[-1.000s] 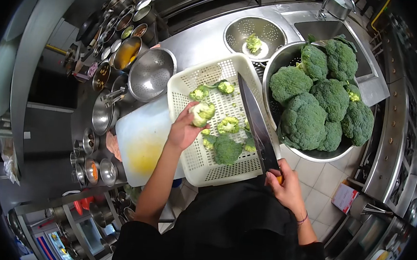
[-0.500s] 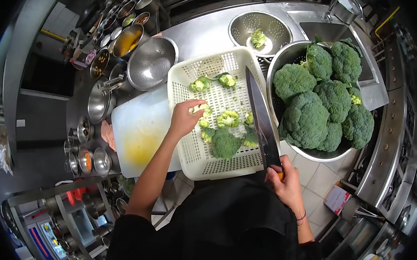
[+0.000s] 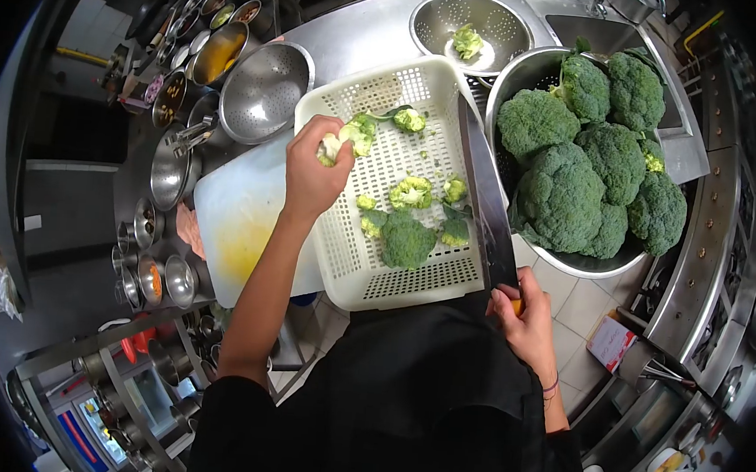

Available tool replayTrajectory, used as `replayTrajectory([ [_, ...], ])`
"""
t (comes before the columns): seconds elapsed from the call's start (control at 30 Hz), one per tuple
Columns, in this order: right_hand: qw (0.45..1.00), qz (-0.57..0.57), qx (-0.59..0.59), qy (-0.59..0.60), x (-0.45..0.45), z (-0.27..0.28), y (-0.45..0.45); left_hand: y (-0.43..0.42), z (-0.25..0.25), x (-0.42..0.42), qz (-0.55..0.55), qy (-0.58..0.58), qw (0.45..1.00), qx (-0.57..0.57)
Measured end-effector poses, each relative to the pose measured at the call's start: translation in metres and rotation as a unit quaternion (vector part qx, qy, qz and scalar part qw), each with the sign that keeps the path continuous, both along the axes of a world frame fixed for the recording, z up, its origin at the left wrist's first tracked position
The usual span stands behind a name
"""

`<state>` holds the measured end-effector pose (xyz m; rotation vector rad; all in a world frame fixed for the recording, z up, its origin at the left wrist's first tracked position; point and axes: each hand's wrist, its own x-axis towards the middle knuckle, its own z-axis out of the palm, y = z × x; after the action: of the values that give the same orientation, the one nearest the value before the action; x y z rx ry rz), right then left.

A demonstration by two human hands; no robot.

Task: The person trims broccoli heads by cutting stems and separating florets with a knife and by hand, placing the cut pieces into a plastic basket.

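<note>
My left hand (image 3: pixel 317 169) pinches a pale broccoli piece (image 3: pixel 331 148) over the left side of a white perforated basket (image 3: pixel 365 294). Close to its fingertips lies another floret (image 3: pixel 360 135). Inside the basket are several more pieces, among them a large dark green floret (image 3: pixel 407 241) and a yellowish one (image 3: pixel 411 193). My right hand (image 3: pixel 525 321) is closed on the handle of a large knife (image 3: pixel 489 204), whose blade lies along the basket's right rim and points away from me. Right of the knife, a big steel bowl (image 3: pixel 579 269) holds several whole broccoli heads (image 3: pixel 560 196).
A steel colander (image 3: pixel 427 29) with one floret stands behind the basket, near the sink (image 3: pixel 576 29). Another colander (image 3: pixel 264 88) and a stained white cutting board (image 3: pixel 221 225) are at the left, beside several steel bowls and pans.
My left hand has moved away from me and left to the basket's left rim, with a broccoli piece in its fingers. My right hand still holds the knife. The view has shifted slightly.
</note>
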<state>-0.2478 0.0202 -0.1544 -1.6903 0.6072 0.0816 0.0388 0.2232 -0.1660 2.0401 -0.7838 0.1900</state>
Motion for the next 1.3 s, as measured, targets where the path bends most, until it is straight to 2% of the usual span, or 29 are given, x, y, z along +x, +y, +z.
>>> replayTrajectory([
  [0.03, 1.000, -0.001, -0.001, -0.002, 0.001, 0.000, 0.000, 0.002, -0.010, 0.004, -0.018, 0.007, 0.999, 0.046],
  [0.07, 1.000, -0.001, -0.001, -0.002, 0.002, -0.001, 0.000, 0.003, -0.019, 0.002, -0.017, 0.007, 0.999, 0.046],
  [0.17, 1.000, 0.004, -0.011, -0.013, 0.001, -0.004, -0.002, 0.006, -0.043, -0.010, -0.058, 0.091, 0.969, 0.222],
  [0.27, 1.000, 0.004, -0.009, -0.015, 0.000, -0.006, -0.003, 0.005, -0.058, -0.023, -0.057, 0.118, 0.964, 0.232],
  [0.3, 1.000, 0.002, -0.006, -0.011, 0.000, -0.006, -0.004, 0.007, -0.062, -0.026, -0.071, 0.064, 0.961, 0.258],
  [0.33, 1.000, 0.001, -0.003, -0.006, 0.000, -0.005, -0.004, 0.007, -0.065, -0.026, -0.071, 0.064, 0.961, 0.258],
  [0.4, 1.000, -0.003, 0.004, -0.004, 0.002, -0.002, -0.004, 0.006, -0.062, -0.027, -0.048, 0.151, 0.953, 0.258],
  [0.43, 1.000, -0.009, 0.010, -0.001, 0.003, -0.001, -0.003, 0.005, -0.056, -0.030, -0.047, 0.150, 0.953, 0.258],
  [0.5, 1.000, -0.006, 0.008, -0.005, 0.002, 0.000, -0.003, 0.000, -0.042, -0.044, 0.019, -0.029, 0.958, 0.285],
  [0.57, 1.000, -0.003, 0.004, -0.009, 0.000, 0.001, -0.004, 0.003, -0.038, -0.076, -0.074, -0.017, 0.939, 0.335],
  [0.63, 1.000, -0.001, 0.020, -0.023, 0.001, -0.001, -0.002, 0.007, -0.053, -0.110, -0.247, 0.027, 0.884, 0.396],
  [0.67, 0.999, 0.005, 0.020, -0.026, 0.002, -0.003, -0.002, 0.005, -0.061, -0.114, -0.240, 0.026, 0.886, 0.397],
  [0.73, 0.999, 0.000, 0.018, -0.038, 0.004, -0.006, -0.001, 0.002, -0.074, -0.118, -0.223, 0.017, 0.839, 0.495],
  [0.8, 0.999, 0.007, 0.013, -0.034, 0.003, -0.003, 0.001, -0.002, -0.081, -0.114, -0.191, 0.000, 0.858, 0.478],
  [0.87, 0.999, 0.020, 0.004, -0.035, 0.005, 0.001, -0.001, -0.006, -0.081, -0.105, -0.197, 0.075, 0.880, 0.426],
  [0.9, 0.999, 0.024, 0.005, -0.023, 0.005, 0.003, -0.001, -0.004, -0.082, -0.095, -0.191, 0.072, 0.883, 0.423],
  [0.93, 1.000, 0.024, 0.007, -0.010, 0.005, 0.004, -0.002, 0.002, -0.082, -0.083, -0.168, 0.186, 0.919, 0.306],
  [0.97, 0.999, 0.030, -0.002, -0.012, 0.005, 0.007, -0.002, 0.010, -0.080, -0.073, -0.143, 0.296, 0.927, 0.180],
  [1.0, 0.999, 0.028, -0.003, -0.015, 0.002, 0.007, -0.003, 0.018, -0.070, -0.066, -0.048, 0.542, 0.839, -0.008],
  [1.03, 0.999, 0.022, -0.012, -0.030, -0.001, 0.007, -0.003, 0.030, -0.057, -0.062, -0.056, 0.586, 0.798, -0.127],
  [1.07, 0.999, 0.019, -0.018, -0.047, 0.000, 0.006, -0.002, 0.041, -0.047, -0.059, -0.061, 0.617, 0.745, -0.244],
  [1.1, 0.998, 0.027, -0.015, -0.057, 0.002, 0.009, -0.001, 0.047, -0.042, -0.057, -0.055, 0.608, 0.752, -0.246],
  [1.17, 0.996, 0.070, -0.035, -0.047, 0.004, 0.017, 0.001, 0.055, -0.036, -0.057, -0.122, 0.578, 0.694, -0.411],
  [1.2, 0.995, 0.078, -0.035, -0.053, 0.004, 0.016, 0.002, 0.058, -0.034, -0.057, -0.119, 0.571, 0.699, -0.415],
  [1.27, 0.983, 0.135, -0.126, -0.020, 0.001, 0.018, 0.004, 0.061, -0.032, -0.057, -0.102, 0.572, 0.681, -0.446],
  [1.3, 0.989, 0.118, -0.092, 0.012, 0.001, 0.021, 0.008, 0.062, -0.030, -0.055, -0.123, 0.570, 0.674, -0.453],
])
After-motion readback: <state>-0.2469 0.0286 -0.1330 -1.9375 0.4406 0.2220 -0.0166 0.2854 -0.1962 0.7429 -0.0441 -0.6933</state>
